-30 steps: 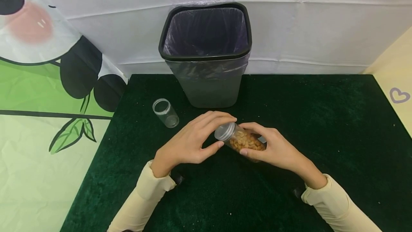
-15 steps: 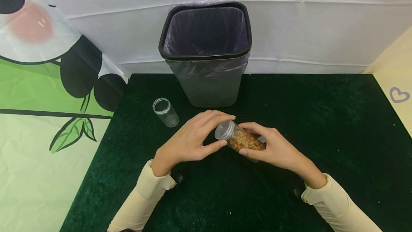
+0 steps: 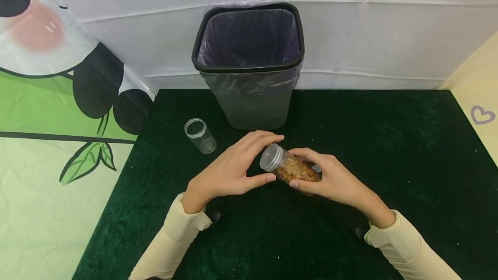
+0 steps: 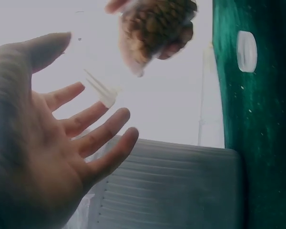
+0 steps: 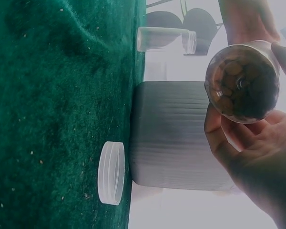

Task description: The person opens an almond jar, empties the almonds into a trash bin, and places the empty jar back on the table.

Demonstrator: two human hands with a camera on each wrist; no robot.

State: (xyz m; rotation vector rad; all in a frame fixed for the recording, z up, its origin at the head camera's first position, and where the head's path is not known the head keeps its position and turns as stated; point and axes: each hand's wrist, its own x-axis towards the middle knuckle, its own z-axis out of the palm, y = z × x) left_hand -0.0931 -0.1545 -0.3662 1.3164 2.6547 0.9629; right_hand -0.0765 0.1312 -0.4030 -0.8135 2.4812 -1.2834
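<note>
A clear plastic jar (image 3: 292,168) of tan, nut-like pieces is tilted in the head view, its screw lid (image 3: 271,157) toward the left. My right hand (image 3: 330,178) grips the jar's body between thumb and fingers, and the right wrist view shows the jar's round base (image 5: 242,85). My left hand (image 3: 235,170) is spread around the lid end, thumb below and fingers above, with a gap to the lid. In the left wrist view its fingers (image 4: 102,136) are apart with nothing held, and the jar lies beyond them.
An uncapped clear jar (image 3: 201,136) stands on the dark green cloth (image 3: 389,141) at the left. A lined waste bin (image 3: 258,107) stands at the back. One loose white lid (image 5: 111,172) lies on the cloth, mostly hidden behind my right hand in the head view.
My left hand's fingers and thumb have spread wider around the jar's lid, the fingertips rising and the thumb dropping slightly. My right hand and the jar have barely moved.
</note>
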